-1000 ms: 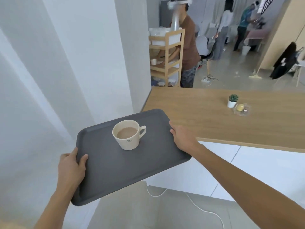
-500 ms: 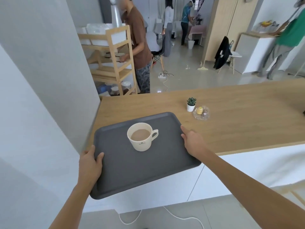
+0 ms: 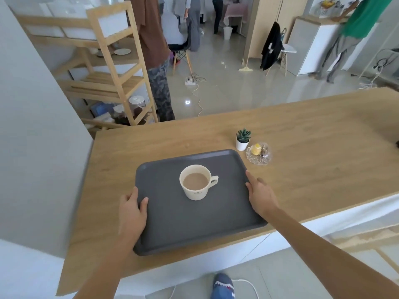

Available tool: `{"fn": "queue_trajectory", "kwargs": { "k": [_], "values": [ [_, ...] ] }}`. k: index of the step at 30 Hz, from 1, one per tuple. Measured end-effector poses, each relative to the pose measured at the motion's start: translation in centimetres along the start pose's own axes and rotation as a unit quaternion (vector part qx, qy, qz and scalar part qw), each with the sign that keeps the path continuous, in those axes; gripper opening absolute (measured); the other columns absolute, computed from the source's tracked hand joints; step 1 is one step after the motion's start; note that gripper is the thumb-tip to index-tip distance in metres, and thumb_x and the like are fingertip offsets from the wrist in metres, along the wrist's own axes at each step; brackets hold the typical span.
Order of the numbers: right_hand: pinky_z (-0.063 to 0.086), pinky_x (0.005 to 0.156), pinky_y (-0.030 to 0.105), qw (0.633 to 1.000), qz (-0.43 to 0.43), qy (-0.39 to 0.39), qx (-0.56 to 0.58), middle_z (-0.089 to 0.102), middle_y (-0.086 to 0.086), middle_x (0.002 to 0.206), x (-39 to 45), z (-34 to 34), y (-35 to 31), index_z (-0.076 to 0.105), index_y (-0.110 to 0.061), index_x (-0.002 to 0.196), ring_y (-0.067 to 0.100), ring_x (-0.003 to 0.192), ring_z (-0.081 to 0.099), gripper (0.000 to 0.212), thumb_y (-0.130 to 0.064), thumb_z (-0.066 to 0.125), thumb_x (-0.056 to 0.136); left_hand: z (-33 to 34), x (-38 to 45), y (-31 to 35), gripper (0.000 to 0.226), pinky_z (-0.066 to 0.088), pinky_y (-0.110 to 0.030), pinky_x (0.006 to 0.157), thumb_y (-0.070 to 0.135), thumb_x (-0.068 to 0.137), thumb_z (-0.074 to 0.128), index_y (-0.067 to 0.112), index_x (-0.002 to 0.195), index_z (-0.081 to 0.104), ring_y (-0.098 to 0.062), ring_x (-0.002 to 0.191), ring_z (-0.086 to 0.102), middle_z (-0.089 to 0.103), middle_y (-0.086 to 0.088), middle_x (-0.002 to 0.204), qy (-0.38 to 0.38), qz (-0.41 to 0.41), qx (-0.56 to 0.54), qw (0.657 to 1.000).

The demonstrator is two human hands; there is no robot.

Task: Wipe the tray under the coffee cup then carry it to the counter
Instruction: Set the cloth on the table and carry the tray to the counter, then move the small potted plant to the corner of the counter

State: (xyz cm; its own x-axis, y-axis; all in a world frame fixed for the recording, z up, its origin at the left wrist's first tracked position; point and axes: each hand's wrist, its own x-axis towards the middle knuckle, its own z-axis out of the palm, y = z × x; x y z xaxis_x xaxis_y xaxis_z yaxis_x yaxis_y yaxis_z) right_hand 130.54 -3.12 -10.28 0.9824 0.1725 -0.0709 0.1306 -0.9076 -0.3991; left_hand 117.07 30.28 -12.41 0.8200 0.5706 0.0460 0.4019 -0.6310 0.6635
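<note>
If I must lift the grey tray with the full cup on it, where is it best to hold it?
Grip the tray by its two short raised rims, one hand from each side, as the left hand and right hand do. The coffee cup stands in the middle, so this probably keeps it level.

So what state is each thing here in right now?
tray: over the counter, gripped at both short edges; set down or not, unclear
coffee cup: upright on the tray, holding milky coffee
left hand: gripping the tray's left edge
right hand: on the tray's right edge
potted plant: upright
glass dish: holding small items
</note>
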Motion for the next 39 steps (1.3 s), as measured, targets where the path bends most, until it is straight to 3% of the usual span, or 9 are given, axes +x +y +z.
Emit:
{"fn": "queue_trajectory", "kwargs": {
  "k": [6, 16, 24, 30, 33, 36, 39],
  "values": [
    [0.046, 0.072, 0.041, 1.0, 0.002, -0.021, -0.015, 0.053, 0.016, 0.109, 4.4, 1.7, 1.8, 0.027, -0.025, 0.147, 0.04, 0.094, 0.059, 0.047, -0.028, 0.03, 0.101, 3.6, 2.3, 0.8, 0.054, 0.039, -0.039, 0.095, 0.024, 0.095, 0.051, 0.008, 0.144, 0.035, -0.034, 0.104, 0.052, 0.046, -0.018, 0.114, 0.0, -0.045, -0.009, 0.999],
    [0.044, 0.064, 0.039, 0.997, -0.002, -0.043, -0.057, 0.054, 0.009, 0.113, 7.2, 3.1, 3.4, 0.022, -0.029, 0.148, 0.038, 0.081, 0.063, 0.048, -0.033, 0.028, 0.101, 6.8, 3.1, 0.9, 0.054, 0.038, -0.033, 0.093, 0.018, 0.093, 0.055, 0.005, 0.142, 0.038, -0.03, 0.1, 0.052, 0.049, -0.019, 0.111, 0.011, -0.067, 0.003, 0.998],
    [0.04, 0.05, 0.035, 0.992, -0.029, -0.015, -0.121, 0.059, 0.009, 0.101, 7.3, 3.8, 3.6, 0.028, -0.023, 0.148, 0.035, 0.064, 0.063, 0.05, -0.033, 0.034, 0.099, 6.5, 3.9, 0.8, 0.054, 0.042, -0.035, 0.093, 0.024, 0.095, 0.051, 0.01, 0.145, 0.035, -0.025, 0.104, 0.052, 0.047, -0.014, 0.117, -0.007, -0.065, 0.024, 0.998],
    [0.036, 0.049, 0.034, 0.991, -0.048, -0.006, -0.125, 0.058, 0.008, 0.102, 7.4, 3.8, 3.7, 0.026, -0.023, 0.148, 0.034, 0.066, 0.063, 0.051, -0.033, 0.035, 0.099, 6.1, 4.1, 1.1, 0.055, 0.049, -0.039, 0.08, 0.029, 0.094, 0.049, 0.014, 0.145, 0.034, -0.023, 0.09, 0.054, 0.046, -0.013, 0.12, -0.029, -0.079, 0.062, 0.995],
    [0.04, 0.054, 0.035, 0.99, -0.046, -0.025, -0.128, 0.056, 0.007, 0.107, 7.7, 3.4, 3.9, 0.023, -0.026, 0.149, 0.032, 0.074, 0.065, 0.052, -0.036, 0.033, 0.099, 5.6, 5.1, 1.5, 0.05, 0.049, -0.047, 0.087, 0.03, 0.09, 0.055, 0.011, 0.134, 0.042, -0.035, 0.107, 0.051, 0.043, -0.021, 0.125, -0.036, -0.099, 0.084, 0.991],
    [0.047, 0.059, 0.037, 0.995, -0.048, -0.016, -0.088, 0.055, 0.007, 0.102, 8.3, 2.1, 4.0, 0.04, -0.023, 0.138, 0.031, 0.08, 0.063, 0.043, -0.035, 0.037, 0.098, 4.7, 7.4, 4.0, 0.044, 0.043, -0.047, 0.092, 0.029, 0.089, 0.057, 0.006, 0.126, 0.046, -0.037, 0.119, 0.043, 0.042, -0.024, 0.131, -0.008, -0.076, 0.065, 0.995],
    [0.052, 0.059, 0.04, 0.993, -0.087, 0.078, -0.003, 0.06, 0.01, 0.095, 10.1, -0.3, 3.8, 0.057, -0.013, 0.122, 0.033, 0.082, 0.061, 0.031, -0.02, 0.052, 0.093, 4.6, 11.4, 9.4, 0.049, 0.037, -0.039, 0.101, 0.027, 0.091, 0.056, 0.01, 0.135, 0.043, -0.029, 0.124, 0.044, 0.042, -0.014, 0.138, -0.01, -0.021, -0.006, 1.0]
  ]
}}
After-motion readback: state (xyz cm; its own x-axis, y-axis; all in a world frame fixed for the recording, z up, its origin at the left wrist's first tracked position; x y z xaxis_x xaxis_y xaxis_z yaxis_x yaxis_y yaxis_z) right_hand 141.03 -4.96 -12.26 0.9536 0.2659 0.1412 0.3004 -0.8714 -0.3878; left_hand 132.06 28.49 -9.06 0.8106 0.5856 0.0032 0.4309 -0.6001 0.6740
